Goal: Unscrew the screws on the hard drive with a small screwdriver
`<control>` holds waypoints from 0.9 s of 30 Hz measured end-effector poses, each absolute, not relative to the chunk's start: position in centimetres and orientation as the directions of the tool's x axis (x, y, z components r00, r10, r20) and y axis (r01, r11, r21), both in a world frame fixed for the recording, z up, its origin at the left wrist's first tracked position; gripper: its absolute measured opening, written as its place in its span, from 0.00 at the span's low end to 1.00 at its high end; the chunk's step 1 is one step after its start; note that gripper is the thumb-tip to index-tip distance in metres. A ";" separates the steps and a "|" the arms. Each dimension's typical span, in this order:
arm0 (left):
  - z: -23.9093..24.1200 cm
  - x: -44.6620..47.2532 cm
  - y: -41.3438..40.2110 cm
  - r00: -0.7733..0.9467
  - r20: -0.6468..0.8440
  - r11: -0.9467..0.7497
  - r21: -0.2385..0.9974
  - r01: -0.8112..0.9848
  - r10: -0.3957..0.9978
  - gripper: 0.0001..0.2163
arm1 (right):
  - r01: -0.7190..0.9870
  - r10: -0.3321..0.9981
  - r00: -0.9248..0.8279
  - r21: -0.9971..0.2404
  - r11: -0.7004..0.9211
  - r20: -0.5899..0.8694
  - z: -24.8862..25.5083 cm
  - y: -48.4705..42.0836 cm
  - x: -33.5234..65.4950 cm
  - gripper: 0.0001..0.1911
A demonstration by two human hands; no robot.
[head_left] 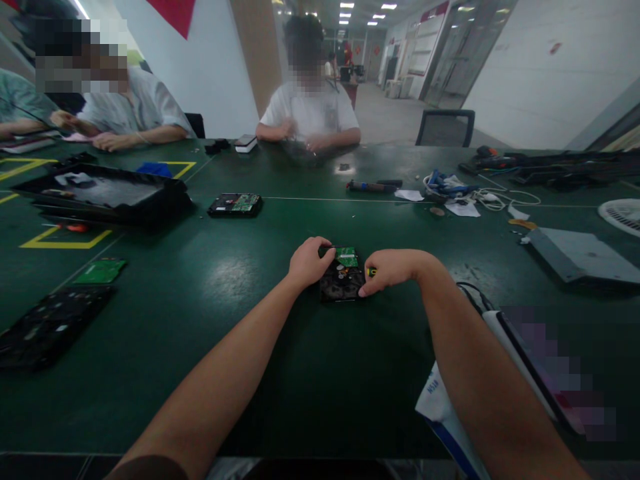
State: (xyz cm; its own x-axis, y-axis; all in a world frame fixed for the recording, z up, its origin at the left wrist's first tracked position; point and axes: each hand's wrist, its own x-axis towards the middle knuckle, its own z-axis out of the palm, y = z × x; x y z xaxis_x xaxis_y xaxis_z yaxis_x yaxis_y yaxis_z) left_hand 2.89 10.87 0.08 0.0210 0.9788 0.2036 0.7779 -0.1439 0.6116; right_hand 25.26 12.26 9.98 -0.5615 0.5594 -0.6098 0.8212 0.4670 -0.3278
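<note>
In front of me on the green table lies an opened black electronic device (pixel 341 287), with a green circuit board (pixel 347 255) at its far end and small parts and wires inside. My left hand (pixel 311 262) grips its far left edge, thumb on top. At the right edge is my right hand (pixel 393 268), wrist bent, fingers curled around what looks like a screwdriver (pixel 371 272). Only a bit of its yellow-and-black handle shows; the rest is hidden by the fingers. My right fingertips reach the device's near right corner.
Another opened device (pixel 235 205) lies farther off; a black casing (pixel 55 327) and a loose green board (pixel 101 271) are at left. A black tray (pixel 115 190) stands beyond them. At right are a grey metal box (pixel 585 257), cables (pixel 500 197) and a phone-like slab (pixel 530 367). People sit opposite.
</note>
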 end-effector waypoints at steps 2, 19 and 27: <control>0.1 2.9 10.9 0.023 0.207 -0.148 0.613 0.776 0.978 0.11 | 0.816 0.538 -0.559 -0.302 0.493 -0.631 10.1 12.0 25.1 0.22; 0.2 2.6 11.1 -0.021 0.183 -0.102 0.636 0.765 0.983 0.13 | 0.861 0.715 -0.455 -0.056 0.506 -0.530 9.8 12.4 25.6 0.19; 0.8 2.3 11.2 -0.052 0.210 -0.101 0.657 0.747 0.976 0.14 | 0.908 0.879 -0.417 -0.154 0.391 -0.230 11.3 13.3 28.6 0.13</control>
State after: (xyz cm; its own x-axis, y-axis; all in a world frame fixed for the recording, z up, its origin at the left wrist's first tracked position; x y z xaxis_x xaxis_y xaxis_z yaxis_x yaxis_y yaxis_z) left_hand 2.31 11.16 0.75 -0.0521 0.9764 0.2098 0.7474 -0.1012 0.6566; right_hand 28.61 13.29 11.31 -0.4174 0.8792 -0.2298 0.9076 0.3905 -0.1542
